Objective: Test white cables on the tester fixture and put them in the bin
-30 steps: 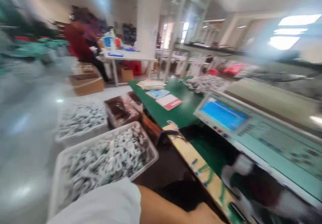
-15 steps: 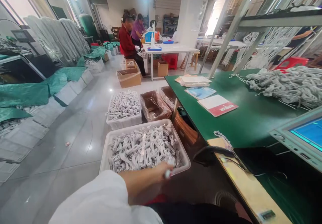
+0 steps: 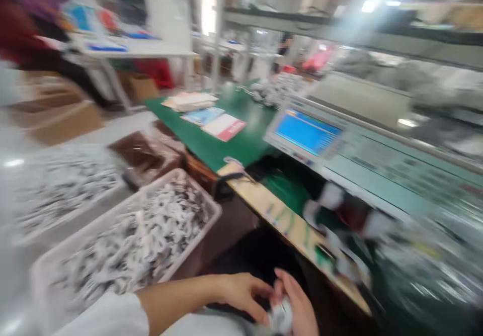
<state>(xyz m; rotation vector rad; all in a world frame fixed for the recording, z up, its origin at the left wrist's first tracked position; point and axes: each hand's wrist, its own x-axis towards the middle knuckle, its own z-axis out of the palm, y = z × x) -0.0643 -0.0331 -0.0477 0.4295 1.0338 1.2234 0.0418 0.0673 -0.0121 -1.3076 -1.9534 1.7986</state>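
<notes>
Low in front of me my left hand (image 3: 243, 296) reaches in from the left, its fingers curled down onto a small white bundle (image 3: 281, 316). My right hand (image 3: 300, 301) wraps the same bundle from the other side, with its fingers bent over the top. Motion blur hides the bundle's detail; it resembles the coiled white cables nearby. To the left of my hands is a white plastic bin (image 3: 217, 210) full of coiled cable bundles (image 3: 143, 240).
A wooden strip (image 3: 260, 202) edges the green table (image 3: 234, 150) on my right. A machine with a blue screen (image 3: 307, 131) stands there, beside clear plastic bags (image 3: 433, 260). A second cable bin (image 3: 68, 190) and an open carton (image 3: 145, 155) lie left. One person sits far left.
My view has swung to the right. My left hand has left the bin's near edge and come to my right hand, which now shows, with the white bundle between them.
</notes>
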